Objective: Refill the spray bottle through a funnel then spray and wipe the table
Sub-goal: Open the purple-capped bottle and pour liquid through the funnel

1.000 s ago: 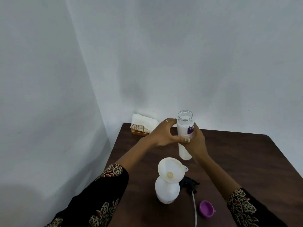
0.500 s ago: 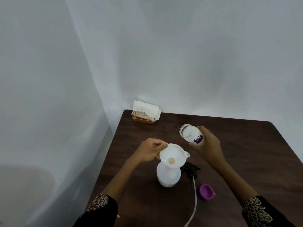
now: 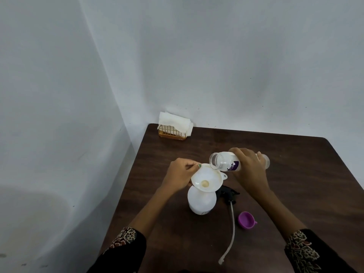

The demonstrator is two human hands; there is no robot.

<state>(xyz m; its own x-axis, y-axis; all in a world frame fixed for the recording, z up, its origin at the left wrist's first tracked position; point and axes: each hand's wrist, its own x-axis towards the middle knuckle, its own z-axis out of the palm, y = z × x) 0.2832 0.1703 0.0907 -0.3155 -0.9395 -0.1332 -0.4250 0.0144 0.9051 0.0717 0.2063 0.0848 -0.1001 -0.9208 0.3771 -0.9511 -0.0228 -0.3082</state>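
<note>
My left hand [image 3: 180, 175] pinches funnel [image 3: 206, 179] rim atop spray bottle [image 3: 201, 201]; right hand [image 3: 249, 170] grips refill bottle [image 3: 225, 163], tilted, mouth over funnel

Bare table [image 3: 295, 186] lies open right of the hands; sprayer head [image 3: 228, 194], tube [image 3: 232, 229] and purple cap [image 3: 246, 220] apparently crowd the near middle.

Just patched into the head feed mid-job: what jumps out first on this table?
At the centre, the right hand tips a clear plastic refill bottle with a purple label, mouth over the white plastic funnel seated in the white spray bottle, while the left hand pinches the funnel's rim. Beside the spray bottle lie the black trigger sprayer head with its tube and a purple cap; white paper napkins in a gold wire holder stand at the far corner.
</note>
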